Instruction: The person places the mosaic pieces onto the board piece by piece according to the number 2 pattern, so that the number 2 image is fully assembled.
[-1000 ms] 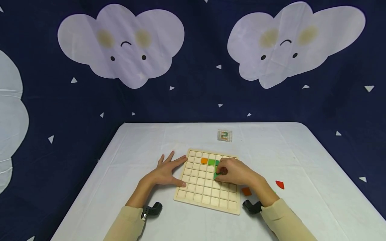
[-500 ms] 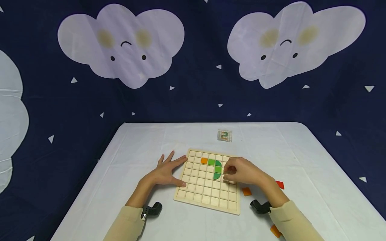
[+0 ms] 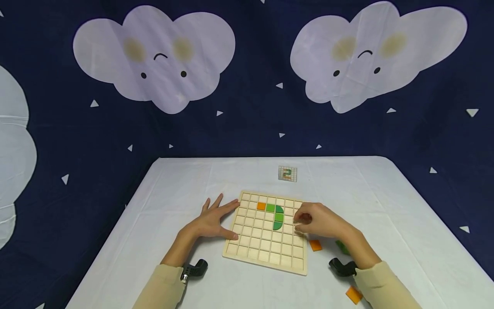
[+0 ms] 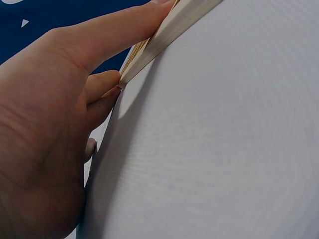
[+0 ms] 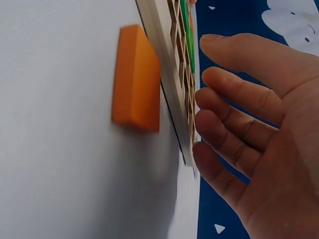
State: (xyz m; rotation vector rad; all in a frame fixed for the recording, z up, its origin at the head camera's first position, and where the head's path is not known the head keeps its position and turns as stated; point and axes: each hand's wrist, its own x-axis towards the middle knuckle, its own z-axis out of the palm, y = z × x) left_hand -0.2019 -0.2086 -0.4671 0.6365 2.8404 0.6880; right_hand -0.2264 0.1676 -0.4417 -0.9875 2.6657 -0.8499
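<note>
white table (image 3: 173, 184); grid board (image 3: 256, 244) touching left fingers (image 3: 229, 207)

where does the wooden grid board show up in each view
Head: the wooden grid board lies lower centre, left hand at its left edge.
Left wrist: upper centre, edge-on, touched by that hand.
Right wrist: upper centre, edge-on, right of an orange block.
Shared landmark: white tabletop.

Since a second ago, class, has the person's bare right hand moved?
Yes. In the head view, the right hand moved rightward relative to the square, pale wooden board, from the flat green tiles to the board's right edge.
</note>
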